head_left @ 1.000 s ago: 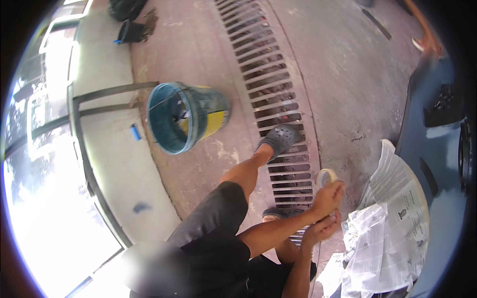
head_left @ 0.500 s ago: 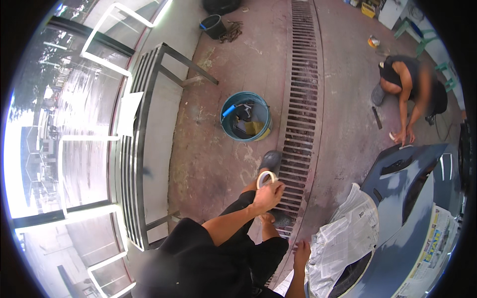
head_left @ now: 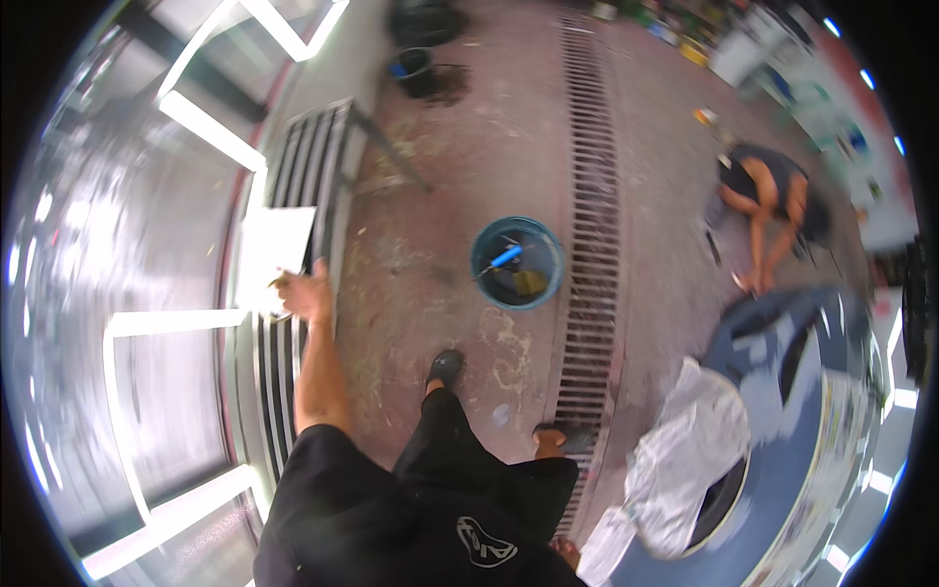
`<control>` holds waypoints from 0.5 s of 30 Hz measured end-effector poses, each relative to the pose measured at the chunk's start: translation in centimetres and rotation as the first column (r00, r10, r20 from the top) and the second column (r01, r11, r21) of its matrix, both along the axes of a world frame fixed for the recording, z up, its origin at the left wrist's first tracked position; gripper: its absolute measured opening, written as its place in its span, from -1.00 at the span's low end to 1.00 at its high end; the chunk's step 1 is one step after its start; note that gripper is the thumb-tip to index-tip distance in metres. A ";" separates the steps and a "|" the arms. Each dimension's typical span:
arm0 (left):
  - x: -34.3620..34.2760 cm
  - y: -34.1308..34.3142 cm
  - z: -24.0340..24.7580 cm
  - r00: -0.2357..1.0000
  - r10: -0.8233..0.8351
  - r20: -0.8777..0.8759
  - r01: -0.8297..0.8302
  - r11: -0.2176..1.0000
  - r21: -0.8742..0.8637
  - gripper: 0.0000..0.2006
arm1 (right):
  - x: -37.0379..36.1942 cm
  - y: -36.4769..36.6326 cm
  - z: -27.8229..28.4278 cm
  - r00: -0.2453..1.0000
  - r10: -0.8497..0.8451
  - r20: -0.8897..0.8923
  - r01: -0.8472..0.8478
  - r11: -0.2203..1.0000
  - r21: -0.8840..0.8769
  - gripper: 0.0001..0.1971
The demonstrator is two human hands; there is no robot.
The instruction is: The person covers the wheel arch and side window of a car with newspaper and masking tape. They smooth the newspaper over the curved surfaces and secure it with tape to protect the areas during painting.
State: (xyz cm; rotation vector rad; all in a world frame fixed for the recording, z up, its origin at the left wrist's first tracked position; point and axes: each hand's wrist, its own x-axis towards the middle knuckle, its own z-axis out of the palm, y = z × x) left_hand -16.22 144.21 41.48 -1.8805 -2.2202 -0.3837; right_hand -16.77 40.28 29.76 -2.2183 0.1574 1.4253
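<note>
My left hand (head_left: 308,293) is stretched out over the slatted metal bench (head_left: 284,377), beside a white sheet (head_left: 276,240). Its thumb stands apart, and a tan curved edge at the fingers looks like the roll of masking tape (head_left: 279,282), mostly hidden and blurred. Low in the view, only a bit of my right hand (head_left: 565,550) shows, close to the white sheeting (head_left: 675,470) on a blue-grey car body part (head_left: 773,470); its fingers are not clear.
A blue bucket (head_left: 559,259) with a blue-handled tool stands on the floor ahead. A floor grate (head_left: 590,196) runs beside it. To the right, a person (head_left: 773,181) crouches at the car part's far end. A black bucket (head_left: 416,73) stands far back.
My left hand has swung left from above my feet to the bench, taking the tape roll along. I have stepped and turned; my right hand has dropped lower in view.
</note>
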 end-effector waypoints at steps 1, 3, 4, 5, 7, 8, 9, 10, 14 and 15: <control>-1.5 5.4 -1.9 0.999 0.035 0.020 -0.032 0.993 -0.115 0.34 | -1.7 3.4 2.0 0.954 -0.299 -0.020 0.299 0.954 -0.019 -0.75; -5.1 11.7 -4.4 0.990 0.010 -0.142 -0.027 0.993 -0.116 0.43 | -4.0 8.9 4.4 0.976 -0.147 0.160 0.141 0.989 0.052 -0.68; -6.0 13.2 -5.9 0.989 -0.005 -0.145 -0.041 0.950 -0.310 0.44 | -3.6 11.6 7.8 0.938 0.076 0.339 -0.089 0.996 0.023 -0.60; -5.5 13.2 -5.4 0.991 -0.071 -0.117 0.007 0.881 -0.473 0.30 | -3.6 15.5 12.7 0.942 -0.078 0.328 0.105 0.992 -0.065 -0.56; -4.6 10.2 -1.9 0.988 -0.135 -0.070 0.057 0.757 -0.651 -0.10 | -3.0 18.6 17.3 0.897 -0.125 0.424 0.223 0.956 -0.190 -0.60; -6.0 11.9 -2.2 0.994 -0.106 -0.038 0.055 0.751 -0.658 -0.26 | -3.0 20.5 16.9 0.853 -0.107 0.510 0.227 0.958 -0.178 -0.56; -7.7 12.5 -3.6 0.944 -0.298 0.140 0.324 0.771 -0.548 -0.36 | -4.4 20.4 16.2 0.818 -0.153 0.554 0.229 0.971 -0.071 -0.56; -10.8 12.8 -4.4 0.848 -0.473 0.240 0.524 0.677 -0.516 -0.46 | -5.1 24.2 19.9 0.806 -0.270 0.527 0.347 0.936 -0.052 -0.58; -10.0 10.7 -2.2 0.743 -0.665 -0.078 0.632 0.735 -0.245 -0.64 | -3.9 30.5 22.0 0.686 -0.346 0.640 0.367 0.924 0.106 -0.56; -9.2 7.3 -0.1 0.808 -0.582 -0.085 0.514 0.769 -0.380 -0.69 | -3.8 32.6 21.7 0.679 -0.380 0.628 0.364 0.917 0.161 -0.55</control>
